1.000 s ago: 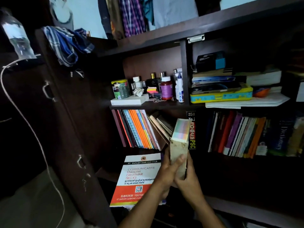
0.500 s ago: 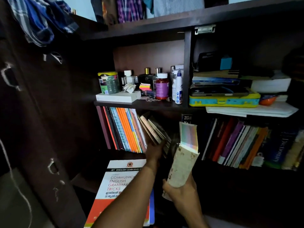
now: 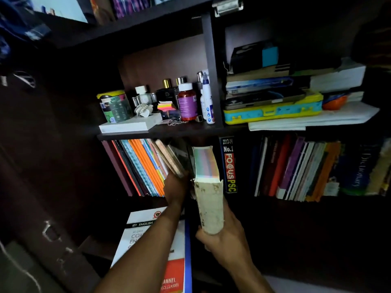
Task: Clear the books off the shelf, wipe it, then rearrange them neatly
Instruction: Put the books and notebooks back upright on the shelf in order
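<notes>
A thick worn book with a stained cream cover and pastel-striped page edges stands nearly upright at the shelf front, between left-leaning thin books and a black "FOCUS PSC" spine, with more upright books further right.

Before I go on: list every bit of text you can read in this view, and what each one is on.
"2013-14", "No.1", "FOCUS PSC": black spine standing right of the thick book held by the right hand.
"IET ENGLISH": white and orange booklet below the left hand; its other lines are cut off or blurred.
"Dictionary": dark spine at far right, blurred.
Bottle and tin labels on the upper shelf: too small to read.
</notes>
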{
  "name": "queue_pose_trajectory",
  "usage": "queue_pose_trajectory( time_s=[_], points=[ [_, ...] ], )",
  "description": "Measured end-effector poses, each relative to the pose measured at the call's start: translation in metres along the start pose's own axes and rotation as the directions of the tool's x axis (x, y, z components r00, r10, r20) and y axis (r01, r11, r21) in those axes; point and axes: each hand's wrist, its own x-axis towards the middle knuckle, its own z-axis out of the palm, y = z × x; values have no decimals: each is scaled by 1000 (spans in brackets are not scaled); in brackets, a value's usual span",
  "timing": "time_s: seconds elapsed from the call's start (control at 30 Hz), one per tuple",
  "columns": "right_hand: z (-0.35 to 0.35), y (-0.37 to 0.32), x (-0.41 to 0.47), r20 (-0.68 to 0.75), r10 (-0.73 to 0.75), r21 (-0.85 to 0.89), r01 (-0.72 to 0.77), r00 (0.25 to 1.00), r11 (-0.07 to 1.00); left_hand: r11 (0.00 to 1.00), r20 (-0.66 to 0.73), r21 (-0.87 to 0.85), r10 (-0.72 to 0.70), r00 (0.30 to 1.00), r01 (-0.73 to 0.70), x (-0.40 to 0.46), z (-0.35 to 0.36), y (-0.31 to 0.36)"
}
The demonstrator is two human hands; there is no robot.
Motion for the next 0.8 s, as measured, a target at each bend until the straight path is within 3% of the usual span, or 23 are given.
queue_pose_trajectory(
  time_s=[0.37,0.5,0.8],
  points=[
    [-9,15,8,-290,117,133,-81,950,988,992,-124,6,128,984,-129,6,19,-30],
    [-7,13,10,-255,115,74,-99,960,992,988,-122,-56,136,983,-143,6,17,-28],
    [11,6,35,-156,-23,-57,14,988,998,984,-73,-119,127,989,-135,4,13,-25]
  ],
)
